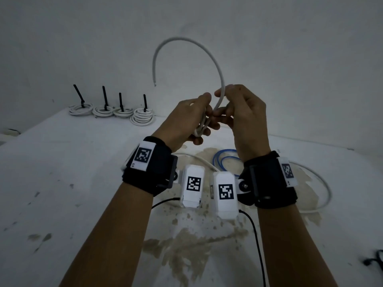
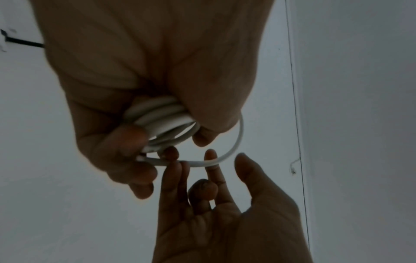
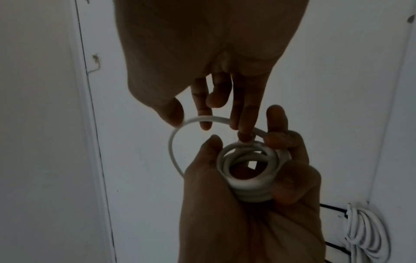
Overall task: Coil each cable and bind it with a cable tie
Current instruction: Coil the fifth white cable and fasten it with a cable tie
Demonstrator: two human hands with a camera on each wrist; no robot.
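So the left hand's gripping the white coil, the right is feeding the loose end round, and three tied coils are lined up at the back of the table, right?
Nearly. The left hand grips the white coil and the right hand guides the loose end, but the head view shows four tied coils at the back of the table, not three.

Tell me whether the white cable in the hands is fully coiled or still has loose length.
Partly coiled. The left hand grips several stacked loops of the white cable, while a long free tail arcs up past the right hand.
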